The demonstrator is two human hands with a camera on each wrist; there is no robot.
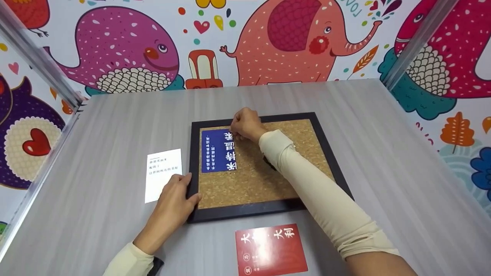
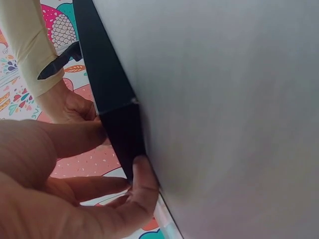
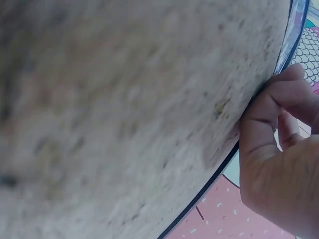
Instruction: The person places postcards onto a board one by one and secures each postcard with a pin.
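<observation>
A corkboard [image 1: 249,188] with a black frame [image 1: 249,210] lies flat on the table. Blue card [image 1: 218,153] with white writing rests on its upper left part. My right hand [image 1: 247,124], fingers curled, pinches at the card's upper right corner; the fingertips and any small thing between them are hidden. Seen from the right wrist, the right hand [image 3: 279,154] bends its fingers down against the board by the card's edge. My left hand [image 1: 174,199] grips the frame's left side near the lower corner. The left wrist view shows thumb and fingers around the black frame [image 2: 107,74].
White card [image 1: 155,188] with lines of print lies on the table left of the frame, close to the left hand. Below the frame lies a red card [image 1: 272,253] with white characters. Patterned walls [image 1: 207,38] enclose the grey table [image 1: 126,126].
</observation>
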